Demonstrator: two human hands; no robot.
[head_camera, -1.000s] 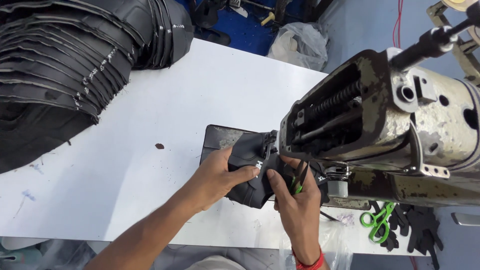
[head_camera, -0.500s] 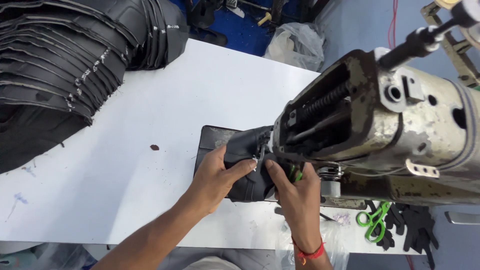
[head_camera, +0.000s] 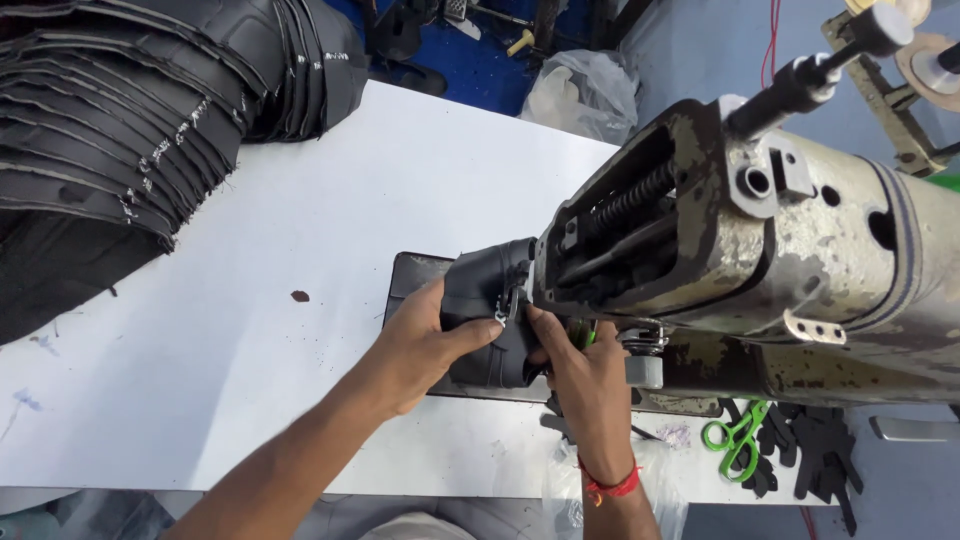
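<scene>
A black curved leather piece (head_camera: 487, 300) lies under the head of a worn grey sewing machine (head_camera: 780, 250), on the dark plate (head_camera: 408, 275) of the white table (head_camera: 300, 220). My left hand (head_camera: 425, 340) grips the piece from the left, thumb across its front. My right hand (head_camera: 585, 375), with a red thread band at the wrist, pinches the piece right by the needle area; the needle itself is hidden behind the machine head.
A big stack of black leather pieces (head_camera: 120, 130) fills the far left of the table. Green-handled scissors (head_camera: 735, 435) and black scraps (head_camera: 800, 450) lie at the right front. A clear plastic bag (head_camera: 585, 95) sits behind the table.
Both hands stay on the black piece and have shifted it slightly under the machine head. The view has tilted a little.
</scene>
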